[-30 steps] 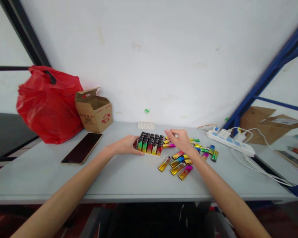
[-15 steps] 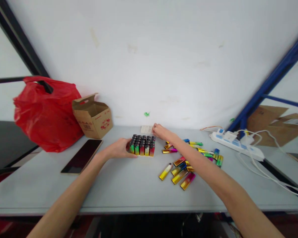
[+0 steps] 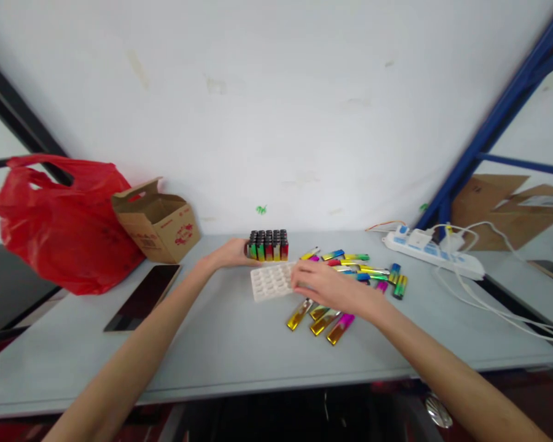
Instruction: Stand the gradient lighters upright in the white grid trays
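Note:
My left hand [image 3: 234, 252] is closed on the left side of a block of upright lighters [image 3: 268, 247], black tops up and coloured bodies below, standing in neat rows towards the wall. In front of that block, my right hand [image 3: 320, 283] pinches the right end of a white plastic tray [image 3: 271, 282] with rows of small pockets. The tray's pockets show nothing in them. Beside and under my right hand lies a loose pile of shiny lighters [image 3: 341, 328] in gold, pink, blue and green; hand and forearm hide part of it.
On the left are a dark phone [image 3: 142, 298], an open cardboard box [image 3: 159, 224] and a red plastic bag [image 3: 69, 224]. A white power strip [image 3: 435, 253] with plugs and trailing cables lies on the right. The table's front edge [image 3: 276, 387] runs across below.
My right hand has brought the white tray from behind the lighter block to in front of it. The block and my left hand now sit farther back, and the camera view has shifted.

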`<state>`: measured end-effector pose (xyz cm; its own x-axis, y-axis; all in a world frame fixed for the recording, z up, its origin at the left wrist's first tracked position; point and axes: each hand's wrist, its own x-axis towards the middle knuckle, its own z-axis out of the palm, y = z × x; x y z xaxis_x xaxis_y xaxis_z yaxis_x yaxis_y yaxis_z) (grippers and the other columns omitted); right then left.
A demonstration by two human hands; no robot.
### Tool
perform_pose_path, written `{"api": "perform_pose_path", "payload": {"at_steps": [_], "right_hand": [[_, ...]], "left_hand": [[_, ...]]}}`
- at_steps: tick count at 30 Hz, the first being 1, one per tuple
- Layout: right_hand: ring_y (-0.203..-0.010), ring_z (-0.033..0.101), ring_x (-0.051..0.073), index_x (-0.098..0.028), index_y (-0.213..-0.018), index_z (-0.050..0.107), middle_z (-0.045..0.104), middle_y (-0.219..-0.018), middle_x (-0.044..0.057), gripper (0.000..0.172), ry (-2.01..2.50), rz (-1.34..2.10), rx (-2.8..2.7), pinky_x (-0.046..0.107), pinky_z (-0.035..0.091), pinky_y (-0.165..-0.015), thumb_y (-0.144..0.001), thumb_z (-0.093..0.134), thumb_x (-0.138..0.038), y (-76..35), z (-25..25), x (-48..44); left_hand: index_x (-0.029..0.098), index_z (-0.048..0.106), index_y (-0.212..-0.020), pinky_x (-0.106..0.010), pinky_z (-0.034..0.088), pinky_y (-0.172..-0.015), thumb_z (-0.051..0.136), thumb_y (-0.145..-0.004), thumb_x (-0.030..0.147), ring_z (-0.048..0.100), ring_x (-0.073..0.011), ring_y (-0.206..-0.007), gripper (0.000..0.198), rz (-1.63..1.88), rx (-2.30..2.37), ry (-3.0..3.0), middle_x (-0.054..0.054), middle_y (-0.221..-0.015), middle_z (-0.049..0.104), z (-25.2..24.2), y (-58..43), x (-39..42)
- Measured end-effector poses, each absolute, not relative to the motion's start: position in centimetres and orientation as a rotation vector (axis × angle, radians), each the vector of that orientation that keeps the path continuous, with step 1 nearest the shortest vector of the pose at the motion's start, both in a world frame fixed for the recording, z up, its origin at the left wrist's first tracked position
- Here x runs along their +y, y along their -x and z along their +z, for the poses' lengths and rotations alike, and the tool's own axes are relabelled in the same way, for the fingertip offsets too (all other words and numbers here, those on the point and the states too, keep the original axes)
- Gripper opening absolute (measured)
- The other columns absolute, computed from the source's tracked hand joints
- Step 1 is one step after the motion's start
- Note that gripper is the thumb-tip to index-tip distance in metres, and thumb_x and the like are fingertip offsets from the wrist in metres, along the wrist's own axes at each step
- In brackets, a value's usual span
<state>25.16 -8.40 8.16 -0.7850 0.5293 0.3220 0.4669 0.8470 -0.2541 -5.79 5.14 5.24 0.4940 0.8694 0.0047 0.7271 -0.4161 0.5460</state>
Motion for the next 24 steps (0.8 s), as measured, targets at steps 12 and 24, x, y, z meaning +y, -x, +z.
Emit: {"api": "perform_pose_path", "payload": {"at_steps": [12, 24], "right_hand": [[-0.101, 0.073, 0.023, -0.021, -0.108, 0.079, 0.079, -0.108, 0.008, 0.021, 0.951, 0.347, -2.41, 0.037, 0.056, -0.096, -0.108, 0.058, -0.026, -26.7, 5.9, -5.2], [-0.098, 0.076, 0.027, -0.018, -0.1, 0.084, 0.082, -0.106, 0.011, 0.019, 1.214, 0.314, -2.671, 0.038, 0.058, -0.096, -0.087, 0.071, -0.012, -31.1, 4.1, 4.8]], "left_hand": [[0.017, 0.068, -0.134, -0.032, 0.051, -0.078, 0.063, -0.082, 0.084, 0.07, -0.0254, -0.085, 0.085, 0.28, 1.484, -2.318, -0.007, -0.098, 0.076, 7.0, 9.0, -2.1], [0.02, 0.071, -0.125, -0.041, 0.055, -0.099, 0.077, -0.075, 0.076, 0.069, -0.0329, -0.109, 0.075, 0.365, 1.307, -2.469, -0.01, -0.118, 0.07, 3.8, 7.6, -7.3]]}}
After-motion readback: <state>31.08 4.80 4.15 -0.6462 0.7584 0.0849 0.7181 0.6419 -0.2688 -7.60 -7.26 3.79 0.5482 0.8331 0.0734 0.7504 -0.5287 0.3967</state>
